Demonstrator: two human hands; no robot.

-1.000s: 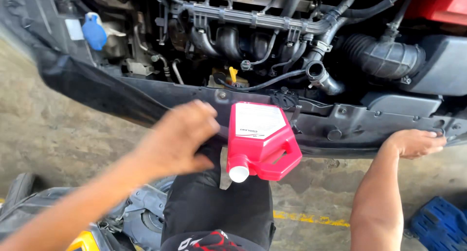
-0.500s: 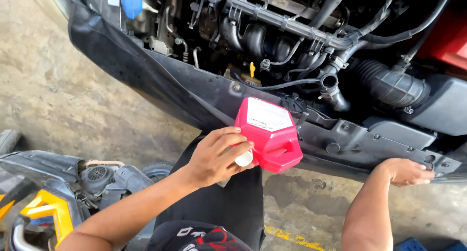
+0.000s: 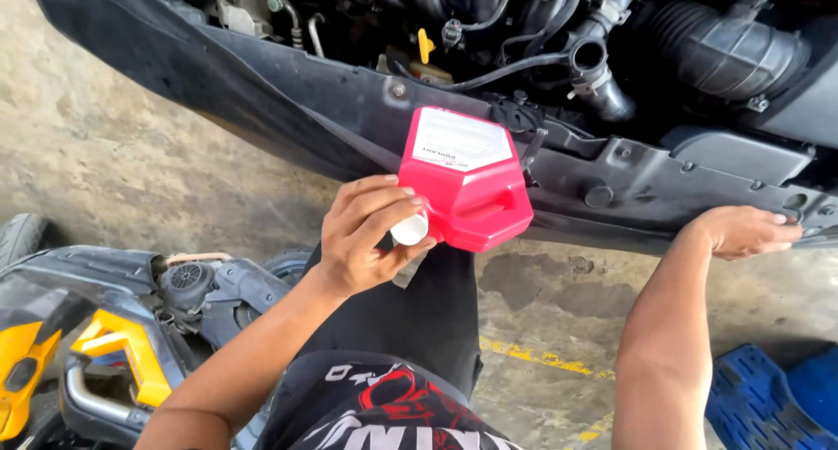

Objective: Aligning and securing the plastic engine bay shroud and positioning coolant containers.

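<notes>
- Closest to us is our black shirt (image 3: 384,411) with red and white print; our black trouser leg (image 3: 410,319) runs up from it over the floor.
- Low on the left stands a small machine (image 3: 105,328) with yellow and black parts; low on the right is a blue plastic thing (image 3: 768,398); we cannot tell what it is.
- The floor (image 3: 131,162) is grey concrete with dark stains; a worn yellow line (image 3: 532,358) crosses it near our leg.
- Our left hand (image 3: 371,232) is curled around the white cap (image 3: 410,229) of the red jug (image 3: 467,184); the fingers wrap over the cap and the thumb sits under it.
- The red jug lies tilted on the black front panel (image 3: 288,101) of the car, above our leg; its white label (image 3: 461,142) faces up; its cap end points down toward us and its handle is on the right side.
- Our right hand (image 3: 742,232) rests flat on the lower edge of the black front panel, well apart from the jug; its fingers are stretched out and it holds nothing.
- Farther back is the engine bay; a yellow dipstick handle (image 3: 425,44) pokes up there; a ribbed black hose (image 3: 724,48) sits on the right; an open grey pipe end (image 3: 589,57) is just beside it.
</notes>
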